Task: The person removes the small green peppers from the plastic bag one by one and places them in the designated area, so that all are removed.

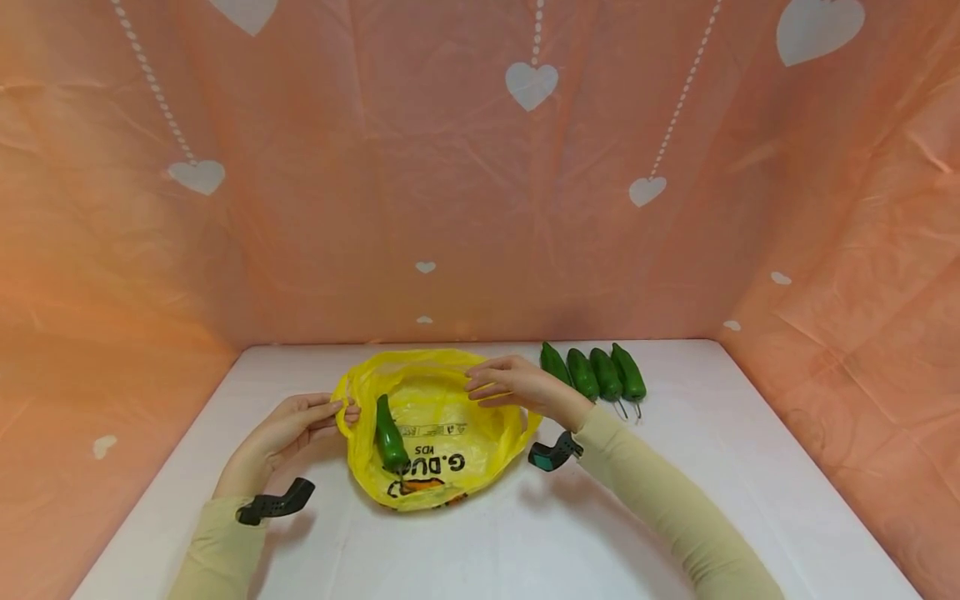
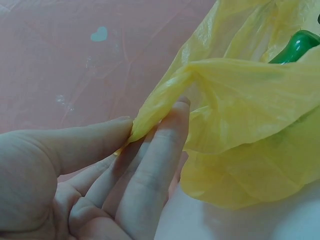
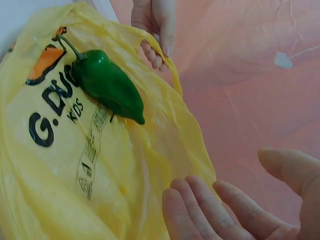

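Observation:
A yellow plastic bag (image 1: pixel 457 400) lies on the table with its mouth spread wide. Inside it, toward the left, rests one green pepper (image 1: pixel 391 437), its stem pointing toward the near side. My left hand (image 1: pixel 300 423) pinches the bag's left edge between thumb and fingers, as the left wrist view shows with the gathered plastic (image 2: pixel 165 97). Over the far right part of the bag's opening is my right hand (image 1: pixel 517 385), fingers extended and thumb apart, holding nothing. In the right wrist view its fingertips (image 3: pixel 192 187) overlap the bag's rim.
Several green peppers (image 1: pixel 583 375) lie side by side at the back of the white table (image 1: pixel 420 558), just right of my right hand. An orange cloth (image 1: pixel 465 183) with pale hearts walls the table's back and both sides.

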### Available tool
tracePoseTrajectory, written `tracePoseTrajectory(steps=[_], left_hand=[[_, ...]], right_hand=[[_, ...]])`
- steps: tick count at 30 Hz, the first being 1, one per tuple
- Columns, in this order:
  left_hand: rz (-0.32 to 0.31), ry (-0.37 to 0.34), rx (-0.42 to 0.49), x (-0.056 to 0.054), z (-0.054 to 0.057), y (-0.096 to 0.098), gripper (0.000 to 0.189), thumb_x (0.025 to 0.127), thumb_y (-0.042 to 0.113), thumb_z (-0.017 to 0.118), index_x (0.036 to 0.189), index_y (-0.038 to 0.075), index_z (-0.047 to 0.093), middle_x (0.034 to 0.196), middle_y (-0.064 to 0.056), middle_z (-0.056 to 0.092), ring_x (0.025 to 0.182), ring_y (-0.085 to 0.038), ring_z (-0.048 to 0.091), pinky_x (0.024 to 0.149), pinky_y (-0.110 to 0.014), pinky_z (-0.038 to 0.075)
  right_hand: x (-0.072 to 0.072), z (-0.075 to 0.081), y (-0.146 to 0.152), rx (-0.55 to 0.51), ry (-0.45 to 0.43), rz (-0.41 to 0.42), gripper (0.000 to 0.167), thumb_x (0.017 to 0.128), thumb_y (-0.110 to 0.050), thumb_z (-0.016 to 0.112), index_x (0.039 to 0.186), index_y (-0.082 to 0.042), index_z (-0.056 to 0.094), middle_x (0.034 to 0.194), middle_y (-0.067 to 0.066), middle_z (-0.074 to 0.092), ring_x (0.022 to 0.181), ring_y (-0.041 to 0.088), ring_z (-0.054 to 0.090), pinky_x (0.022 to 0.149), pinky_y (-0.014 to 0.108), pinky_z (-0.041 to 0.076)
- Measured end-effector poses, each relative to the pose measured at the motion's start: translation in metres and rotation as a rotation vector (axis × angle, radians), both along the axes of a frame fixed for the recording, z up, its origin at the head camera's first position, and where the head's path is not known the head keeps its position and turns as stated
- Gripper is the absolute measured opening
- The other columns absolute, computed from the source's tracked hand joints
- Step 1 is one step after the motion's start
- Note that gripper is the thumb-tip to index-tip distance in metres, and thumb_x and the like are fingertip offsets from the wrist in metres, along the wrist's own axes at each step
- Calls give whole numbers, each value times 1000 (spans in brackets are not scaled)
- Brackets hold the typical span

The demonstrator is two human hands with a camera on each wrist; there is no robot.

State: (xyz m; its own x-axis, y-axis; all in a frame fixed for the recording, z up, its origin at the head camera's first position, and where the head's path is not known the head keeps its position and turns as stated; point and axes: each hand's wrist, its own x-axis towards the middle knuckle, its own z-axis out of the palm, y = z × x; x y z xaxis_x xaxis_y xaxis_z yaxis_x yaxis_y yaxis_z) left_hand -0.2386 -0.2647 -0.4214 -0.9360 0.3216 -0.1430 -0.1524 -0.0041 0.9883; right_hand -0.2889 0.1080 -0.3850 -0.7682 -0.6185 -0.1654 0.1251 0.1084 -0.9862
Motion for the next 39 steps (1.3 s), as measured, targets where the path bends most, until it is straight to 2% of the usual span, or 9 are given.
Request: tracePoseTrajectory(steps=[10,14,21,30,39], left_hand=[[20,-27,9,1,1,1,52,100,10,52,134,-24,31,105,-8,69,95,-14,67,87,-32,53],[18,-32,19,1,1,2,53,99,10,52,134,-24,31,105,-9,69,96,-14,67,86,-32,53],[0,-17,33,0,0,4,50,100,8,51,133,-25,32,104,-10,69,97,-17,67,87,-32,53],[0,-40,40,1,0,5,52,100,11,51,134,-23,32,103,-11,70,97,-16,67,85,-30,53],[-6,-42,52,2,1,6,54,100,10,51,135,-24,29,105,-12,69,98,-17,67,87,-31,53]], right_hand=[[1,-12,-20,-9,-27,36,49,100,-23,53,138,6,44,125,24,58,116,37,55,100,50,43],[2,-15,-28,-14,-39,40,46,99,-23,54,134,7,49,122,24,59,115,39,55,98,50,45],[7,-23,-43,-17,-43,72,46,100,-20,52,135,10,46,125,30,55,116,41,53,99,52,44],[14,-32,-60,33,-33,88,45,100,-24,53,132,7,51,120,21,62,114,35,57,99,47,45],[15,-42,-78,4,-51,83,41,100,-19,52,128,11,53,118,26,61,112,38,58,97,47,47]])
